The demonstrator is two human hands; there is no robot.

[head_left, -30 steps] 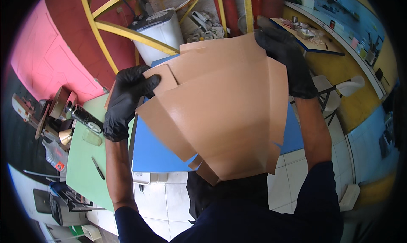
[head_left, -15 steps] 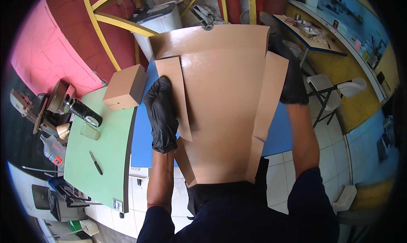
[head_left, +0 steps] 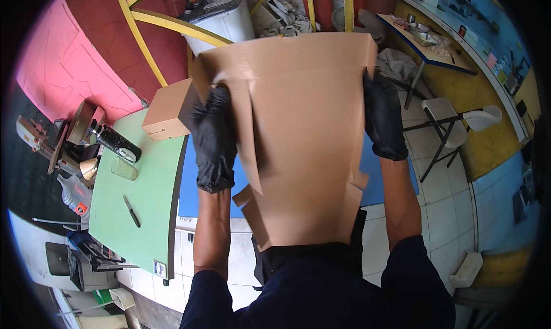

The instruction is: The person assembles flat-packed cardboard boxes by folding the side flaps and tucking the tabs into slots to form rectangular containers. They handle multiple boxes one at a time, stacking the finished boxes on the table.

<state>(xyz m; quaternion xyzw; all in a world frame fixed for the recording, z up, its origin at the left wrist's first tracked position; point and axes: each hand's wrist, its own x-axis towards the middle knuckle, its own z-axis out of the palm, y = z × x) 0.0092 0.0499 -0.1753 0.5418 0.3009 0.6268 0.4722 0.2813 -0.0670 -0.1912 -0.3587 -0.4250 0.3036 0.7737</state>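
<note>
I hold a large flat brown cardboard sheet (head_left: 304, 134) with fold flaps up in front of me, above a blue table (head_left: 189, 183). My left hand (head_left: 213, 137), in a black glove, grips the sheet's left side flap. My right hand (head_left: 383, 118), also gloved in black, grips its right edge near the top. The sheet hides most of the blue table under it. A folded brown box (head_left: 166, 112) lies just left of my left hand.
A green table (head_left: 140, 208) at left carries a dark pen (head_left: 132, 211), a glass (head_left: 124, 168) and a dark bottle (head_left: 113, 141). A white folding chair (head_left: 453, 119) stands on the tiled floor at right. A white machine (head_left: 221, 16) and yellow bars stand behind.
The sheet has swung from tilted to upright and closer to me. My left hand slid from its far left corner onto the left flap. The folded box on the table came into view.
</note>
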